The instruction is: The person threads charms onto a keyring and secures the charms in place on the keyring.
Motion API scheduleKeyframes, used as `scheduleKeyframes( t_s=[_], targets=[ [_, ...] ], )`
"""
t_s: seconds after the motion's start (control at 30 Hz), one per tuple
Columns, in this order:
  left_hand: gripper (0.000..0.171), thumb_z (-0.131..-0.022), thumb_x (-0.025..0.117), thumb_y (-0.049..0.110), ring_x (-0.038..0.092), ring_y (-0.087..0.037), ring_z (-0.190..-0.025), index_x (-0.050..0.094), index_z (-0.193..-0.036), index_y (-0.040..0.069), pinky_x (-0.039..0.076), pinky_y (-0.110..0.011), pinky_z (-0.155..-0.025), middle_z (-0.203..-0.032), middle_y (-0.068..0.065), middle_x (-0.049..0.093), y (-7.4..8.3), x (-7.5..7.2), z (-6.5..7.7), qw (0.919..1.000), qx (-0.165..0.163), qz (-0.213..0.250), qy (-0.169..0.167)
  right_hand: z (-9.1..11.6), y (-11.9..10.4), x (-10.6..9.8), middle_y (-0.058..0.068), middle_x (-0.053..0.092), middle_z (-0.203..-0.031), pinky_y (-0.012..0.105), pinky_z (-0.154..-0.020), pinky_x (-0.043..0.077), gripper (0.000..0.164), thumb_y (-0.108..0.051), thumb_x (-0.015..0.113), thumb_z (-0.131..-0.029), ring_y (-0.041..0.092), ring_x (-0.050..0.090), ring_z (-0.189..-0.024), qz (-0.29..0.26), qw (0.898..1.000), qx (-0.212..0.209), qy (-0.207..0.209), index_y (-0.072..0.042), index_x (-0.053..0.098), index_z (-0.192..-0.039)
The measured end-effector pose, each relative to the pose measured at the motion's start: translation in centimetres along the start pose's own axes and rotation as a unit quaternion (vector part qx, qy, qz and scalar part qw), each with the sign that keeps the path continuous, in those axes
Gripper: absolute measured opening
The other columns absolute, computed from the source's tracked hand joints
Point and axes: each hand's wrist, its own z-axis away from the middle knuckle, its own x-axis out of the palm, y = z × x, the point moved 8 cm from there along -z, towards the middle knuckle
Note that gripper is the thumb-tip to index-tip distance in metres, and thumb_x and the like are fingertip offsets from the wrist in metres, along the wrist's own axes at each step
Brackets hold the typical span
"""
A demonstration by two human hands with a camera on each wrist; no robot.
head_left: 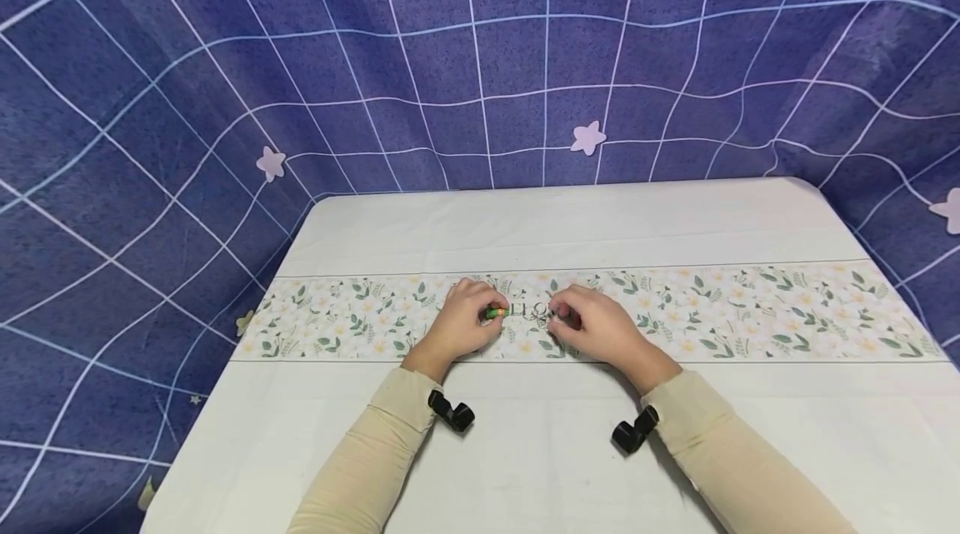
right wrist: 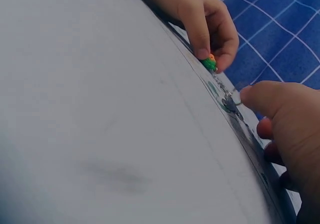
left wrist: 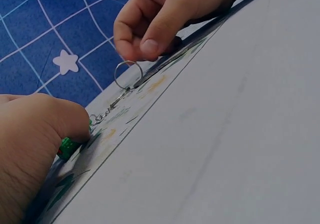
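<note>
My left hand (head_left: 467,319) pinches a small green charm with orange on it (right wrist: 210,62), mostly covered by the fingers in the head view. From the charm a thin silver chain (left wrist: 107,111) runs across to a round metal key ring (left wrist: 115,75). At the top of that ring are the thumb and fingertips of my right hand (head_left: 596,323), which pinch its edge. The ring stands up from the cloth in the left wrist view. A small dark piece (right wrist: 231,105) hangs by the ring in the right wrist view.
Both hands are low over a floral band (head_left: 750,313) with printed letters, which crosses the white-covered table (head_left: 555,451). A blue curtain (head_left: 517,59) with white grid lines and stars hangs behind and along the sides. Each wrist wears a black camera (head_left: 452,412).
</note>
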Motion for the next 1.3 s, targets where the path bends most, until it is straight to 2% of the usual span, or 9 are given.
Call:
scheduleKeyframes(
  t_s=[0.23,0.37,0.6,1.0,1.1,1.3],
  targets=[
    [0.011,-0.090,0.070,0.017,0.050,-0.018,-0.095,0.071,-0.101,0.019,0.037,-0.044,-0.099,-0.099,0.005,0.066,-0.2,-0.1,0.3,1.0000,-0.002,-0.001,-0.002,0.4,-0.7,-0.1,-0.006,0.059,-0.088,0.034,-0.070,0.047,0.014,-0.027,0.079,-0.087,0.010,0.050,-0.074,0.025,0.999,-0.042,0.007,-0.017,0.071,-0.094],
    [0.011,-0.090,0.071,0.017,0.049,-0.019,-0.094,0.072,-0.101,0.019,0.038,-0.045,-0.097,-0.102,0.003,0.066,-0.5,-0.3,0.6,1.0000,0.001,0.005,0.002,0.6,-0.4,-0.6,-0.004,0.061,-0.091,0.038,-0.073,0.047,0.010,-0.023,0.076,-0.087,0.015,0.053,-0.080,0.023,0.998,-0.051,0.014,-0.018,0.073,-0.095],
    [0.011,-0.092,0.070,0.017,0.049,-0.021,-0.096,0.073,-0.103,0.020,0.038,-0.046,-0.094,-0.110,0.001,0.067,-0.7,-0.5,0.9,0.9999,0.002,0.012,-0.001,0.6,0.4,-1.1,-0.003,0.065,-0.097,0.044,-0.080,0.050,0.013,-0.022,0.074,-0.088,0.021,0.059,-0.090,0.019,0.998,-0.066,0.014,-0.021,0.076,-0.101],
    [0.008,-0.091,0.072,0.017,0.046,-0.018,-0.091,0.074,-0.098,0.020,0.036,-0.046,-0.093,-0.103,0.004,0.065,-0.6,-0.7,0.9,0.9998,0.012,0.013,0.004,0.6,-0.1,-1.8,-0.001,0.066,-0.097,0.038,-0.077,0.050,0.015,-0.007,0.075,-0.090,0.017,0.058,-0.087,0.017,0.987,-0.153,0.042,-0.016,0.079,-0.101],
    [0.008,-0.091,0.072,0.018,0.045,-0.017,-0.090,0.075,-0.098,0.021,0.036,-0.045,-0.093,-0.103,0.004,0.065,-0.6,-0.6,1.0,0.9998,0.012,0.015,0.003,0.6,-0.1,-1.9,-0.001,0.066,-0.098,0.039,-0.080,0.050,0.014,-0.007,0.074,-0.091,0.018,0.060,-0.090,0.009,0.987,-0.152,0.044,-0.015,0.078,-0.102],
    [0.010,-0.090,0.071,0.018,0.045,-0.018,-0.090,0.074,-0.099,0.021,0.035,-0.046,-0.094,-0.102,0.004,0.064,-0.4,-0.6,1.1,0.9996,0.014,0.025,0.002,0.6,0.3,-1.7,-0.001,0.067,-0.102,0.044,-0.088,0.050,0.012,-0.015,0.071,-0.095,0.020,0.062,-0.096,0.003,0.992,-0.120,0.031,-0.016,0.077,-0.105]
  ],
)
